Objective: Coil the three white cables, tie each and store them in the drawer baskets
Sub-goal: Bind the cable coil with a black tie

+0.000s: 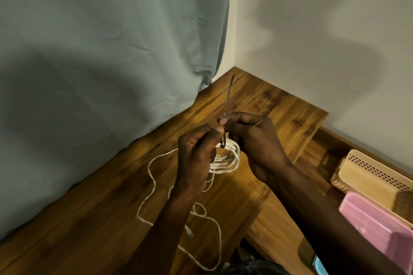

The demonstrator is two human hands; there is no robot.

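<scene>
Pinching dark tie [226, 105] around white cable coil [225, 158]; both hands [196, 158].

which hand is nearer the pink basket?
Right. The right hand pinches the dark tie at the cable coil, on the side toward the pink basket; the left hand is farther left, across the coil.

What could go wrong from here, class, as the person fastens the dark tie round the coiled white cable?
1. The tie is only pinched between the left hand and right hand; it may slip free.
2. The coil hangs partly unsupported, so loops could spring apart.
3. Loose cable on the wooden top could snag the forearms.
</scene>
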